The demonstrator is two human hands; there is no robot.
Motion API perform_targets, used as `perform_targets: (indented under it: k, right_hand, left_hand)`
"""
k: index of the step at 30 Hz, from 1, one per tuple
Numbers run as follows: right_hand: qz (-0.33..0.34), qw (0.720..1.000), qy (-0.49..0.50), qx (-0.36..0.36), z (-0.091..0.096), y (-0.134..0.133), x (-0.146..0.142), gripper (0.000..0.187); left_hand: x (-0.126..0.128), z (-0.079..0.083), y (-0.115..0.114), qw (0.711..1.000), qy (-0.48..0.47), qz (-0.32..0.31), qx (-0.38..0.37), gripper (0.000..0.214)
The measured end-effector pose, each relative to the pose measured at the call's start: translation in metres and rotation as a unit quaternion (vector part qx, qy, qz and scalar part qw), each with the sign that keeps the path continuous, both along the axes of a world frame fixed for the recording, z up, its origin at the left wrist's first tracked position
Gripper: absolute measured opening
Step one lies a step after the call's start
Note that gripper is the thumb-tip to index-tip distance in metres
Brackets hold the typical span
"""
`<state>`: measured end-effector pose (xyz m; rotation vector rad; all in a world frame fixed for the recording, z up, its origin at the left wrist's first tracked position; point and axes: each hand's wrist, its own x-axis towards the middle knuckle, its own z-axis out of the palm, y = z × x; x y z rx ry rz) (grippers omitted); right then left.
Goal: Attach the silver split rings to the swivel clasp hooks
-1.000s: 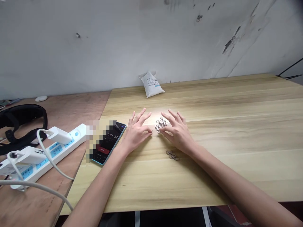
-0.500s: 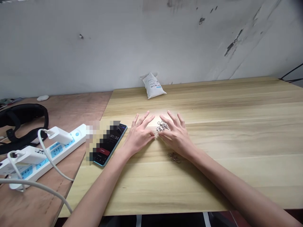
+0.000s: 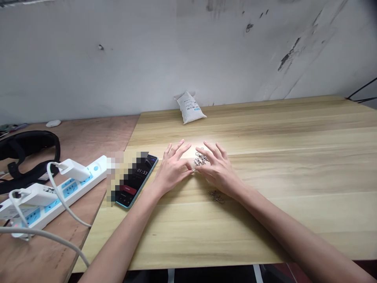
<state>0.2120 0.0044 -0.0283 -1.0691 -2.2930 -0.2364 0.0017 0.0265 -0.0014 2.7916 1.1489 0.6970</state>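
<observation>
Over the wooden tabletop, my left hand [image 3: 174, 167] pinches a small silvery metal clasp [image 3: 193, 169] between thumb and index finger, the other fingers spread. My right hand [image 3: 217, 169] meets it from the other side, thumb and index fingertip closed at the same clasp. The clasp is tiny, so its exact shape is hard to make out. A pile of silvery metal clasps and rings [image 3: 201, 158] lies just behind the fingertips, partly covered by my right hand. Nearer to me, below the right wrist, sits a smaller cluster of similar metal clasps [image 3: 216, 196].
A phone [image 3: 137, 182] showing 01:53 lies left of my left hand. Further left, a white power strip [image 3: 70, 188] with plugged chargers and cables rests on a brown board, beside a black strap-like headset [image 3: 35, 137]. A white labelled packet [image 3: 191, 108] stands against the wall.
My right hand has shifted slightly left, its fingertips closing in on my left hand's pinch. The left hand, both metal piles and the phone stay nearly in place.
</observation>
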Motion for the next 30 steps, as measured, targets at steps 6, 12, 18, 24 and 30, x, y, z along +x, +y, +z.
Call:
perform_targets:
  k: [6, 12, 18, 24, 30]
  right_hand:
    - [0.002, 1.000, 0.004, 0.008, 0.002, 0.000, 0.002, 0.012]
    - [0.003, 1.000, 0.015, 0.011, 0.004, 0.000, 0.004, 0.012]
    - [0.004, 1.000, 0.013, 0.025, 0.007, 0.000, 0.007, 0.015]
    - [-0.033, 0.996, -0.003, 0.081, 0.014, -0.006, 0.003, 0.020]
    - [-0.050, 0.991, -0.029, 0.119, 0.013, -0.006, 0.002, 0.025]
  left_hand:
    - [-0.002, 0.001, 0.000, 1.000, -0.003, -0.017, -0.006, 0.011]
    - [-0.006, 0.002, 0.002, 1.000, -0.011, -0.022, 0.003, 0.013]
    - [-0.008, 0.007, 0.001, 0.997, -0.051, -0.021, -0.046, 0.011]
    - [0.002, 0.003, 0.000, 0.959, -0.215, 0.058, -0.178, 0.009]
    - [0.007, -0.006, 0.001, 0.928, -0.266, 0.081, -0.248, 0.014]
